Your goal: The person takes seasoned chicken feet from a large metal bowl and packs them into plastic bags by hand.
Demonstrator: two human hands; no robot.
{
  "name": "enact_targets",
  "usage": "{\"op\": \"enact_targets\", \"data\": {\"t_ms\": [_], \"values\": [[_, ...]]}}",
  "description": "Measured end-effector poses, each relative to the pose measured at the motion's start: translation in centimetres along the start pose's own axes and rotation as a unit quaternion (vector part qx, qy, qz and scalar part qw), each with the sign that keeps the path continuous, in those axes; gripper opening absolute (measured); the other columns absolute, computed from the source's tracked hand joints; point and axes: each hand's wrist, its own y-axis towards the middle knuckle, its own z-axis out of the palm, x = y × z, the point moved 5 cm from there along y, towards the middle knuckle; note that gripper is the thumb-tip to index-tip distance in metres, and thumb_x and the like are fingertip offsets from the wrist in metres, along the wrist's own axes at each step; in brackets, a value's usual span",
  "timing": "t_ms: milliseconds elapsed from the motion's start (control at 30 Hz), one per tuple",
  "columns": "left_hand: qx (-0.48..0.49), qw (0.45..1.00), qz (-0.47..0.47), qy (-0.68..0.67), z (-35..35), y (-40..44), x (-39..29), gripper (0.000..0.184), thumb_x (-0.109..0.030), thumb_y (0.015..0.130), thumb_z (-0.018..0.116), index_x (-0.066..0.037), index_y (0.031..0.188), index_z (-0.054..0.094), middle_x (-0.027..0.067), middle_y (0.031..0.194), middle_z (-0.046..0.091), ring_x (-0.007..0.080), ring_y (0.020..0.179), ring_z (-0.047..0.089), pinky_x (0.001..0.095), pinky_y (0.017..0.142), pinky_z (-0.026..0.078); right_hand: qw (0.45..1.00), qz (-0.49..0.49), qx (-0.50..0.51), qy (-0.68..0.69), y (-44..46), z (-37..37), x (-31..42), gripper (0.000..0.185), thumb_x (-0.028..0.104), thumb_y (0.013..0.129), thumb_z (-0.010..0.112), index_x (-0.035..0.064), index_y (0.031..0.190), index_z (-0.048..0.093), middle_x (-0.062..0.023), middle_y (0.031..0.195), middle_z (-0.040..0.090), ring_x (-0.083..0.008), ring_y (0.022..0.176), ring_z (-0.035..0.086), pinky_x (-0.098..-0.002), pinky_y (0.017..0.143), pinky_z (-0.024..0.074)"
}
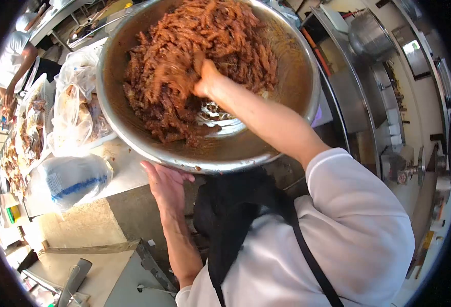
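A wide metal bowl (307, 110) holds a large heap of reddish-brown, sauce-coated meat strips (210, 25). My right hand (205, 82) reaches into this heap from the right. Its fingers are buried and smeared by motion, and the strips around them are blurred. At the near rim, my left hand (168, 187) grips the bowl's edge from below, its palm partly showing and some fingers hidden under the metal. Bare shiny metal shows inside the bowl just below my right wrist.
Left of the bowl are clear plastic bags (74, 112) of brown food and a wrapped package with blue print (74, 179) on a light table (126, 166). A co-worker (18, 61) stands at the far left. Metal shelving with a large pot (371, 36) is at right.
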Motion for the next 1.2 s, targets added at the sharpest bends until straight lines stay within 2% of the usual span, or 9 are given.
{"op": "enact_targets", "data": {"t_ms": [200, 333, 400, 467, 600, 633, 900, 1033, 1200], "values": [[0.067, 0.998, 0.010, -0.008, 1.2, -0.8, -0.3, 0.073, -0.062, 0.092, 0.027, 0.003, 0.111, 0.052, 0.0159, 0.090, 0.061, 0.0273, 0.073, 0.057, 0.0387, 0.059, 0.049, 0.969, -0.002, -0.074, -0.237, 3.1, 3.5, 8.5, 0.073, 0.040, 0.092, 0.051, 0.0003, 0.142, 0.016, -0.0345, 0.142, 0.012, -0.0420, 0.123, 0.039, -0.0494, 0.093, 0.0484], [0.070, 0.997, 0.000, -0.030, 1.7, -0.6, -0.3, 0.071, -0.062, 0.092, 0.027, 0.001, 0.116, 0.049, 0.0153, 0.102, 0.061, 0.0274, 0.081, 0.058, 0.0401, 0.060, 0.050, 0.461, -0.003, 0.053, -0.886, -0.3, -5.1, 9.9, 0.030, 0.018, 0.092, 0.050, -0.0040, 0.074, 0.060, -0.0164, 0.060, 0.059, -0.0184, 0.049, 0.057, -0.0318, 0.047, 0.0498], [0.056, 0.998, -0.001, -0.038, 1.2, -0.7, -0.2, 0.071, -0.062, 0.092, 0.026, 0.000, 0.119, 0.047, 0.0150, 0.105, 0.060, 0.0271, 0.084, 0.058, 0.0405, 0.061, 0.050, 0.550, 0.039, -0.058, -0.832, -2.0, -12.2, 7.5, 0.012, 0.008, 0.087, 0.056, 0.0000, 0.085, 0.064, -0.0129, 0.072, 0.064, -0.0196, 0.065, 0.064, -0.0292, 0.054, 0.0512], [0.066, 0.997, -0.004, -0.039, 1.2, -0.5, -0.1, 0.071, -0.062, 0.092, 0.026, 0.000, 0.122, 0.045, 0.0148, 0.108, 0.059, 0.0269, 0.086, 0.058, 0.0406, 0.062, 0.050, 0.308, -0.070, 0.071, -0.946, -1.4, -15.4, 4.5, 0.014, 0.009, 0.084, 0.060, 0.0009, 0.095, 0.063, -0.0138, 0.082, 0.065, -0.0231, 0.076, 0.063, -0.0331, 0.064, 0.0526], [0.098, 0.995, 0.011, -0.015, 0.9, -0.4, 0.1, 0.071, -0.061, 0.093, 0.027, 0.001, 0.123, 0.044, 0.0148, 0.109, 0.059, 0.0271, 0.087, 0.058, 0.0406, 0.064, 0.050, 0.544, 0.167, 0.087, -0.818, 0.1, -23.5, -2.0, 0.035, 0.012, 0.070, 0.068, 0.0029, 0.103, 0.063, -0.0154, 0.095, 0.065, -0.0290, 0.079, 0.062, -0.0420, 0.067, 0.0502], [0.106, 0.994, 0.018, -0.022, 1.3, -0.2, 0.0, 0.072, -0.061, 0.093, 0.027, 0.001, 0.124, 0.044, 0.0148, 0.109, 0.059, 0.0271, 0.086, 0.058, 0.0405, 0.065, 0.050, 0.268, -0.082, 0.229, -0.932, -0.8, -22.3, -3.5, 0.031, 0.014, 0.070, 0.067, 0.0011, 0.098, 0.063, -0.0130, 0.084, 0.063, -0.0244, 0.065, 0.057, -0.0380, 0.054, 0.0444], [0.110, 0.992, 0.049, -0.037, 1.4, -1.5, -0.3, 0.067, -0.058, 0.094, 0.030, 0.000, 0.125, 0.043, 0.0148, 0.107, 0.060, 0.0261, 0.086, 0.061, 0.0403, 0.069, 0.052, 0.509, 0.027, 0.414, -0.754, -5.5, -15.1, -5.7, 0.017, 0.003, 0.072, 0.058, -0.0010, 0.088, 0.064, -0.0089, 0.066, 0.060, -0.0221, 0.051, 0.052, -0.0371, 0.043, 0.0411], [0.108, 0.991, 0.077, -0.034, -0.1, -1.4, -0.4, 0.063, -0.056, 0.095, 0.030, -0.002, 0.124, 0.045, 0.0160, 0.102, 0.062, 0.0278, 0.086, 0.063, 0.0395, 0.070, 0.053, 0.316, 0.086, 0.346, -0.879, 2.2, -25.9, -8.3, 0.022, 0.015, 0.074, 0.064, 0.0074, 0.055, 0.057, -0.0046, 0.052, 0.046, -0.0171, 0.047, 0.040, -0.0364, 0.043, 0.0328], [0.047, 0.991, 0.126, 0.011, -5.0, -2.2, -1.1, 0.058, -0.051, 0.095, 0.040, -0.001, 0.123, 0.046, 0.0144, 0.097, 0.061, 0.0244, 0.086, 0.060, 0.0357, 0.069, 0.052, 0.560, 0.159, 0.384, -0.717, -10.6, -9.7, -1.3, 0.025, 0.011, 0.071, 0.064, 0.0019, 0.094, 0.065, -0.0057, 0.079, 0.063, -0.0148, 0.067, 0.057, -0.0324, 0.057, 0.0438]]}}
